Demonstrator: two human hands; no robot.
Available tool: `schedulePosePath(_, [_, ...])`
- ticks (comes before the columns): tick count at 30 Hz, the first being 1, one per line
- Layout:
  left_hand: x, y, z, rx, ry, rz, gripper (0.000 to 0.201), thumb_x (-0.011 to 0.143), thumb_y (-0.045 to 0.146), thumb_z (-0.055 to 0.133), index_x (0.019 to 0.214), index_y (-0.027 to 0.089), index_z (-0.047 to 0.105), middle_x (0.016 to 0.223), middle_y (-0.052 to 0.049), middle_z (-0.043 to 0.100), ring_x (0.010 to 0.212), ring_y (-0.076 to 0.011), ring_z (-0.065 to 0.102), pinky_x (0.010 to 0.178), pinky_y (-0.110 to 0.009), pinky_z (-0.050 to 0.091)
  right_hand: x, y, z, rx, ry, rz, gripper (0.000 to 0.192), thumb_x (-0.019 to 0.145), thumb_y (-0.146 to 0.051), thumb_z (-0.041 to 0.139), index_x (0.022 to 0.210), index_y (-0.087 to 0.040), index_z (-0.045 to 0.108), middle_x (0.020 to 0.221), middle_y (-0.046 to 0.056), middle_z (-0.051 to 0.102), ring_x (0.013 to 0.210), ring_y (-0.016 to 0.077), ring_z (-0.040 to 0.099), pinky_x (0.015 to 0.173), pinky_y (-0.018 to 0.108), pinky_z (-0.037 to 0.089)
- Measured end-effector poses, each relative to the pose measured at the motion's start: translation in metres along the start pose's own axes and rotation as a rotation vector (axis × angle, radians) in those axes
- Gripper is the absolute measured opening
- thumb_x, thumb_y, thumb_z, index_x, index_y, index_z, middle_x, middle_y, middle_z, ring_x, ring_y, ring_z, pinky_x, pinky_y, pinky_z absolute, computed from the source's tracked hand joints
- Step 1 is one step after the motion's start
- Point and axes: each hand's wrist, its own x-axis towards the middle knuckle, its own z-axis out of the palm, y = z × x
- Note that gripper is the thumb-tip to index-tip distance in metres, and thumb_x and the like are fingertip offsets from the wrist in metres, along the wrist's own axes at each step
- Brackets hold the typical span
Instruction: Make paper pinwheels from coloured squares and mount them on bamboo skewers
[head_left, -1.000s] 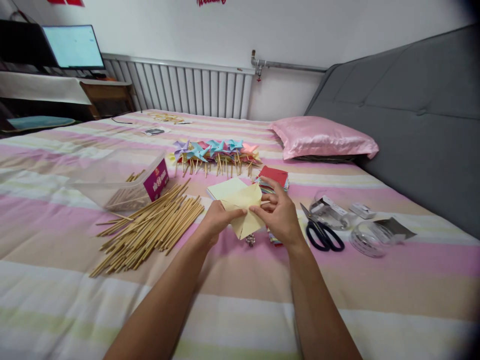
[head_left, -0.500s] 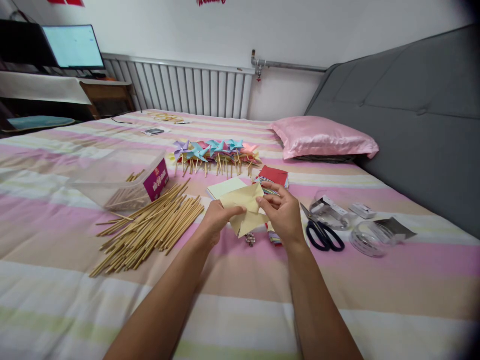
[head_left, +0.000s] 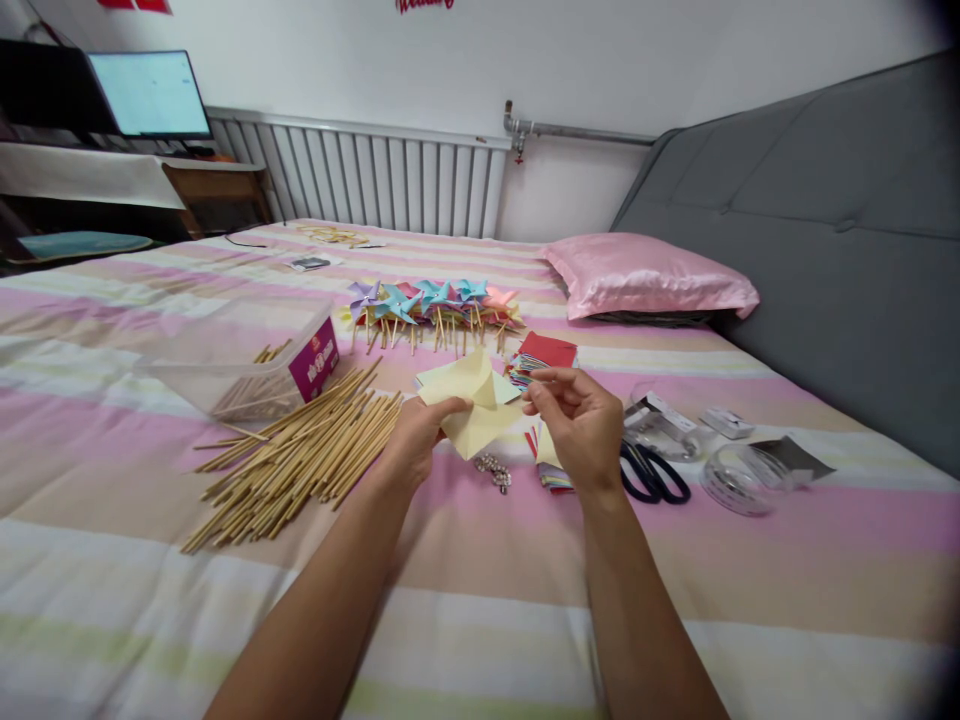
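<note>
My left hand point(head_left: 421, 430) is closed on a pale yellow paper pinwheel blank point(head_left: 480, 425), with the thumb pressed on its middle and the flaps standing loose. At the paper's right corner, my right hand point(head_left: 581, 425) is curled with thumb and forefinger close together; whatever sits between them is too small to make out. Below the paper lies a small cluster of shiny beads or pins point(head_left: 493, 470). A stack of pale paper squares point(head_left: 508, 388) shows behind the blank. More cut paper point(head_left: 555, 475) lies beneath my right wrist.
Wooden sticks point(head_left: 300, 455) are heaped left, beside a clear plastic box point(head_left: 225, 365). Finished pinwheels point(head_left: 435, 300) lie beyond, near red-topped paper squares point(head_left: 549, 348). Dark-handled scissors point(head_left: 652, 475), a clear round container point(head_left: 742, 480) and a pink pillow point(head_left: 649, 275) are to the right.
My right hand has shifted right, away from the paper's middle. The yellow paper has moved slightly left and turned, its flaps spreading, and more of the shiny cluster shows.
</note>
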Motion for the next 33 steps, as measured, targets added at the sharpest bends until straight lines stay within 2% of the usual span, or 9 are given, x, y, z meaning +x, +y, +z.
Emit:
schedulePosePath(5, [0.005,0.004,-0.006,-0.178,0.034,-0.056,0.034,0.053,0.014,0.074,0.086,0.011,0.068,0.083,-0.005,0.069,0.069,-0.015,0.06,0.059,-0.023,0.046,-0.005,-0.003,0.0,-0.024,-0.391,0.088,0.013,0.076,-0.021,0.063,0.088,-0.017,0.067,0.068,0.002,0.069,0.06,0.0151,0.067,0.059,0.027,0.055])
schedulePosePath(10, [0.005,0.006,-0.006,-0.248,0.001,-0.119,0.03,0.054,0.011,0.073,0.084,0.011,0.068,0.078,-0.005,0.069,0.068,-0.0153,0.06,0.058,-0.024,0.047,-0.007,0.004,0.002,-0.029,-0.527,0.152,0.021,0.076,-0.021,0.063,0.096,-0.018,0.069,0.078,0.004,0.073,0.069,0.0174,0.069,0.065,0.031,0.056])
schedulePosePath(15, [0.001,0.005,-0.002,-0.252,-0.071,-0.156,0.027,0.055,0.01,0.072,0.082,0.013,0.068,0.08,-0.004,0.07,0.069,-0.0158,0.06,0.06,-0.025,0.047,-0.006,0.008,0.004,0.011,-0.538,0.143,0.016,0.074,-0.024,0.067,0.088,-0.018,0.072,0.082,0.004,0.072,0.069,0.0161,0.068,0.066,0.03,0.056])
schedulePosePath(21, [-0.001,0.002,0.001,-0.234,-0.1,-0.113,0.023,0.054,0.012,0.075,0.076,0.013,0.069,0.073,-0.001,0.069,0.064,-0.0132,0.058,0.059,-0.024,0.044,-0.005,0.006,0.005,0.024,-0.477,0.133,0.019,0.073,-0.036,0.07,0.078,-0.018,0.072,0.072,0.002,0.071,0.063,0.0151,0.066,0.059,0.027,0.053])
schedulePosePath(27, [-0.006,0.0,0.007,-0.182,-0.068,-0.016,0.022,0.053,0.017,0.076,0.073,0.013,0.067,0.07,0.001,0.066,0.063,-0.0116,0.056,0.059,-0.023,0.042,-0.005,0.003,0.008,0.007,-0.341,0.167,0.025,0.073,-0.042,0.069,0.076,-0.017,0.069,0.069,0.002,0.069,0.062,0.0168,0.068,0.055,0.024,0.052])
schedulePosePath(33, [-0.006,-0.002,0.009,-0.131,-0.041,0.052,0.02,0.055,0.019,0.074,0.073,0.013,0.068,0.074,0.0,0.067,0.067,-0.0124,0.057,0.062,-0.023,0.042,-0.006,0.0,0.011,-0.024,-0.278,0.161,0.026,0.076,-0.042,0.065,0.076,-0.016,0.068,0.072,0.003,0.07,0.063,0.0168,0.069,0.056,0.025,0.052])
